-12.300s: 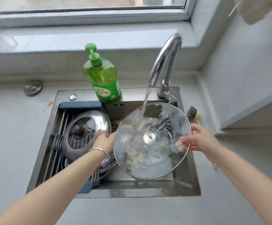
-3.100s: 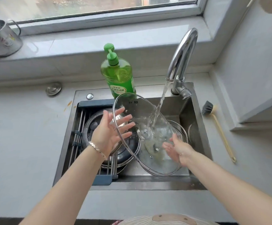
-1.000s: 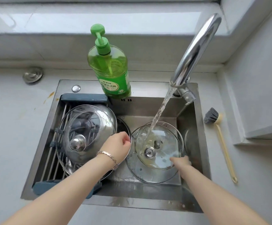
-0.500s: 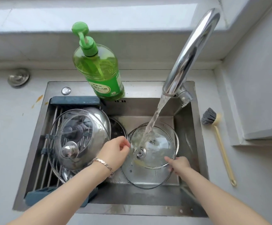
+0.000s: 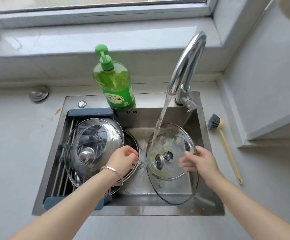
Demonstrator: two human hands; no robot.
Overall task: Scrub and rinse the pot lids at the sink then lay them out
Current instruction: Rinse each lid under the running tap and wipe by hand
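My right grip pinches the right rim of the small round glass lid under running water inside the steel sink, while my left grip curls near its left edge, hold unclear.

Both bare forearms reach in over the desk's near edge. The left hand lies knuckles up, fingers curled; whether they grip anything is unclear. The right hand, blurred, holds a lid by its right rim.
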